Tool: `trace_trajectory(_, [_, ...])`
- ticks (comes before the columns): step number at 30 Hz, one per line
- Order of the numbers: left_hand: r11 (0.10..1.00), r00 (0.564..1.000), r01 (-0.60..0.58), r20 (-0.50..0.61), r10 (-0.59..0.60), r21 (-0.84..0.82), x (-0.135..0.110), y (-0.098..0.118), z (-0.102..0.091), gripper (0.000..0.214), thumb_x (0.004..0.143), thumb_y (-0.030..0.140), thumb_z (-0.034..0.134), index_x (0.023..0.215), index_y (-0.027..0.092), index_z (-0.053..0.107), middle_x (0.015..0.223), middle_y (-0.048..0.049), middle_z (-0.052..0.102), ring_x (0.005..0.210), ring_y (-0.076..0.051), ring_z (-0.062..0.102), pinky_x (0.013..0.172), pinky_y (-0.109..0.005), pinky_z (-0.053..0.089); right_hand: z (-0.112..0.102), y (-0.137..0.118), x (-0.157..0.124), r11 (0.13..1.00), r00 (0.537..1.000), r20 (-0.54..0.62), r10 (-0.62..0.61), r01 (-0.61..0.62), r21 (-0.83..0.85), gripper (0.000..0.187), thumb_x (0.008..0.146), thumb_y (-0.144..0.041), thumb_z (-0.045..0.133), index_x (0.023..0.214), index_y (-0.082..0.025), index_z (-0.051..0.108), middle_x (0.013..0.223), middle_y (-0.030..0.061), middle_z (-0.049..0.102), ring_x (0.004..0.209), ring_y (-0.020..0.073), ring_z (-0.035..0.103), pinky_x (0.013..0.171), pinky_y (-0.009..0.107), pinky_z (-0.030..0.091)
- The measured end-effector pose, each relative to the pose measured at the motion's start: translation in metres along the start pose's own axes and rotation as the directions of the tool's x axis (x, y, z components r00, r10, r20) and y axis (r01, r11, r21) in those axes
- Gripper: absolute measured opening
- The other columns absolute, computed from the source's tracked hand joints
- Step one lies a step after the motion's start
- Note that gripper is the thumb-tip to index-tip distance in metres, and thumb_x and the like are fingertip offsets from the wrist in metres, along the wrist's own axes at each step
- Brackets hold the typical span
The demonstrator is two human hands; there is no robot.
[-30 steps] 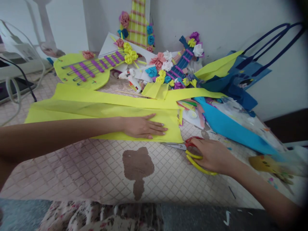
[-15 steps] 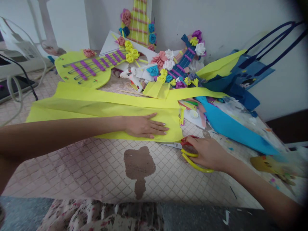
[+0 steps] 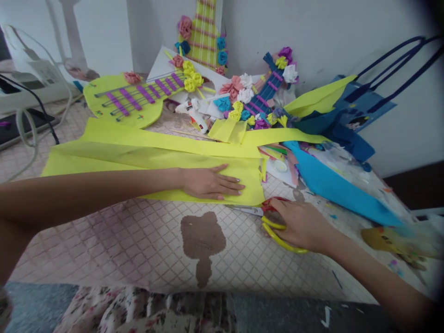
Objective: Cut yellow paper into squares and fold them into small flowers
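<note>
Scissors [image 3: 274,225] are clamped in the grip of the right hand [image 3: 302,225], blades beside the near edge of the yellow sheet [image 3: 166,159] on the worktop [image 3: 149,249]. Left hand [image 3: 208,182] lies flat upon it, fingers slightly apart. Folding seems done, but I see no cut in this edge yet

The head camera looks forward and down over the nearby table [image 3: 138,252]
</note>
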State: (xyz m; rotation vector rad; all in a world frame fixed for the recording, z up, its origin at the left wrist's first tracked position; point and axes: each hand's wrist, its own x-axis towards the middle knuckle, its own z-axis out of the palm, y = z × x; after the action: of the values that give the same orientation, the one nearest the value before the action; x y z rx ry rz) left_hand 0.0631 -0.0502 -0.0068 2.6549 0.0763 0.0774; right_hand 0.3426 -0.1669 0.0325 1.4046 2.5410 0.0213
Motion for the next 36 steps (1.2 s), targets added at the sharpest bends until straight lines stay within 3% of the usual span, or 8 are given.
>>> trace_trajectory(18, [0.997,0.992,-0.067,-0.111,0.064,-0.023,-0.001,-0.002,0.001,0.047,0.092,0.033,0.038,0.139,0.035,0.032,0.145,0.0035,0.034,0.136,-0.016,0.027,0.113,-0.04,-0.008,-0.002,-0.006,0.011,0.996,0.998,0.011,-0.07,0.07,-0.059,0.032,0.082,-0.049,0.049,0.089,-0.017,0.05,0.076,0.007,0.068,0.066,0.0224,0.064,0.051,0.028,0.028])
trace_trajectory(28, [1.0,0.999,-0.022,-0.029,0.022,0.004,0.0,0.0,0.0,0.048,0.093,0.033,0.033,0.141,0.033,0.027,0.149,0.0041,0.025,0.139,-0.016,0.02,0.111,-0.04,-0.014,-0.006,-0.013,0.011,1.0,1.0,0.018,-0.025,0.025,0.011,0.036,0.08,-0.051,0.049,0.094,-0.018,0.05,0.087,0.008,0.068,0.076,0.0245,0.064,0.057,0.03,0.035])
trace_trajectory(36, [0.997,0.991,-0.07,-0.116,0.065,-0.036,-0.001,-0.004,0.003,0.048,0.092,0.033,0.039,0.139,0.036,0.032,0.145,0.004,0.034,0.136,-0.016,0.027,0.113,-0.038,-0.008,-0.011,-0.023,0.024,0.999,0.999,0.019,-0.042,0.042,0.02,0.034,0.08,-0.049,0.049,0.096,-0.018,0.052,0.087,0.0072,0.068,0.072,0.0228,0.064,0.055,0.029,0.034])
